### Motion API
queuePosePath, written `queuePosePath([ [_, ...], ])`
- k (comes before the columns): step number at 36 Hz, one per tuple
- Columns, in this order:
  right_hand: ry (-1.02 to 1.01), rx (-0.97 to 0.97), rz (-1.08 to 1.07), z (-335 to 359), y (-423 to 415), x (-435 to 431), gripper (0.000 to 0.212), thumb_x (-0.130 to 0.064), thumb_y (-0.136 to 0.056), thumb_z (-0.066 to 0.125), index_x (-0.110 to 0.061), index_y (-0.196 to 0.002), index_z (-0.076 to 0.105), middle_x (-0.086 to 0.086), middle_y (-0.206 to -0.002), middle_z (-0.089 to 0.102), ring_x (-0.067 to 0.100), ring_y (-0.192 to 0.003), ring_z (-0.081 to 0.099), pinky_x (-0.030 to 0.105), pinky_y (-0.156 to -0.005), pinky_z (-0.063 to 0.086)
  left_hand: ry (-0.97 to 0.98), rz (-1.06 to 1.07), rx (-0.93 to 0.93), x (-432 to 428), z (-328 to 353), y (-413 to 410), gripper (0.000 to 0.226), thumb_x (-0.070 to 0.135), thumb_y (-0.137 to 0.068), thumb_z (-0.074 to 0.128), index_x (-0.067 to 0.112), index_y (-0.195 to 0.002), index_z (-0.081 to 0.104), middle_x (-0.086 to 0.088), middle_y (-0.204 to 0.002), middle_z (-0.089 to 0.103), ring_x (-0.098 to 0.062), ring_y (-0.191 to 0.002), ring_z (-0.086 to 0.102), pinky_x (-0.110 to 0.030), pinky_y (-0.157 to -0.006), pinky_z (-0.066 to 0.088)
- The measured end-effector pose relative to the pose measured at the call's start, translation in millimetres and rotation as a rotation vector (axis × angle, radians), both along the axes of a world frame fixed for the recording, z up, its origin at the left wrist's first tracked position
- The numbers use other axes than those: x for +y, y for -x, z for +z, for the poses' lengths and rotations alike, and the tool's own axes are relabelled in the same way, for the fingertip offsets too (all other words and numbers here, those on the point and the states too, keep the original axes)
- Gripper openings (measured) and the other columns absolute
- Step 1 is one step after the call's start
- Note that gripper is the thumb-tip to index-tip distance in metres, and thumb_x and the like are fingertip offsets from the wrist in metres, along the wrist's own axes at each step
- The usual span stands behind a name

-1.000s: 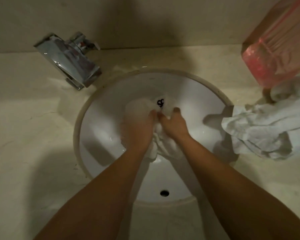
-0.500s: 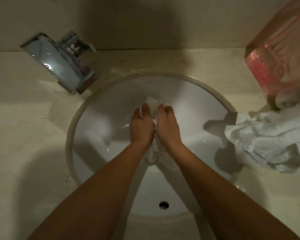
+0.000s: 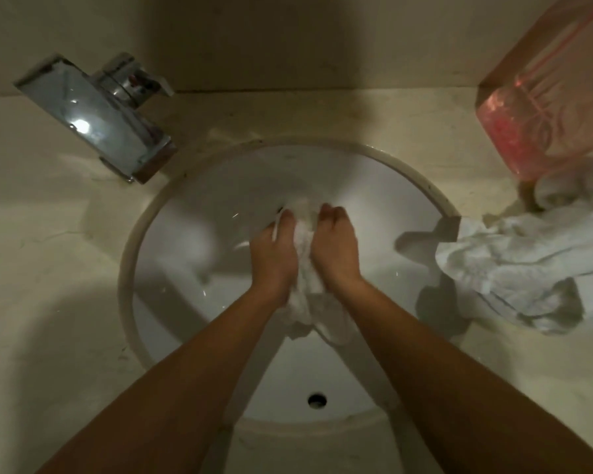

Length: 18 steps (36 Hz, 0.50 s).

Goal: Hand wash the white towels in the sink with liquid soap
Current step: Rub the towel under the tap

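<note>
Partway: scrubbing one white towel [image 3: 304,268] in the sink [image 3: 128,268]

Clutching the bunched cloth between left hand [image 3: 273,258] and right hand [image 3: 334,249], both grips curled tight on it, over the basin's middle. Judged mid-wash: no stream seen from the faucet [image 3: 93,114] at 10 o'clock. Probably left: crumpled towel pile [image 3: 514,265] on the counter [image 3: 48,241] at 3 o'clock, below a pink bottle [image 3: 541,97], likely the soap, at 1 o'clock; rinsing too.

Glossy white ceramic sink [image 3: 192,213], mirror-bright chrome faucet [image 3: 93,118], crumpled cloth towel [image 3: 305,268], matt stone-like counter [image 3: 42,254], translucent pink plastic bottle [image 3: 545,104].
</note>
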State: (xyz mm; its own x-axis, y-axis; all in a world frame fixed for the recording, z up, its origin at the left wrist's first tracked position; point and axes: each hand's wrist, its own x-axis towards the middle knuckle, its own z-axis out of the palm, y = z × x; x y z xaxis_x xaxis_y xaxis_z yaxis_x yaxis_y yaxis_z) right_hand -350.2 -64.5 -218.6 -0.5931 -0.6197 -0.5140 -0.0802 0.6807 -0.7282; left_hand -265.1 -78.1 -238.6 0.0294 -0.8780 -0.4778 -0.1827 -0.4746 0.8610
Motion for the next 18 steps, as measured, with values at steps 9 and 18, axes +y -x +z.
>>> queuePosePath([
  [9,0.070,0.037,0.107,5,-17,13,0.044,-0.039,-0.117,0.031,-0.014,-0.129,0.065,0.012,-0.138,0.067,0.029,-0.127,0.063,0.036,-0.111,0.045,-0.039,0.039,0.027,-19,6,0,0.036,0.036,-0.108,0.059,0.010,-0.089,0.077,0.003,-0.076,0.075,-0.003,-0.066,0.067,-0.021,-0.065,0.052],
  [18,0.077,-0.034,0.155,19,-35,19,0.041,-0.037,-0.117,0.029,-0.017,-0.118,0.065,0.008,-0.121,0.068,0.025,-0.113,0.064,0.039,-0.104,0.048,-0.065,0.074,0.048,-33,9,-5,0.038,0.034,-0.109,0.057,0.017,-0.078,0.073,0.010,-0.066,0.073,0.000,-0.063,0.065,-0.019,-0.065,0.051],
])
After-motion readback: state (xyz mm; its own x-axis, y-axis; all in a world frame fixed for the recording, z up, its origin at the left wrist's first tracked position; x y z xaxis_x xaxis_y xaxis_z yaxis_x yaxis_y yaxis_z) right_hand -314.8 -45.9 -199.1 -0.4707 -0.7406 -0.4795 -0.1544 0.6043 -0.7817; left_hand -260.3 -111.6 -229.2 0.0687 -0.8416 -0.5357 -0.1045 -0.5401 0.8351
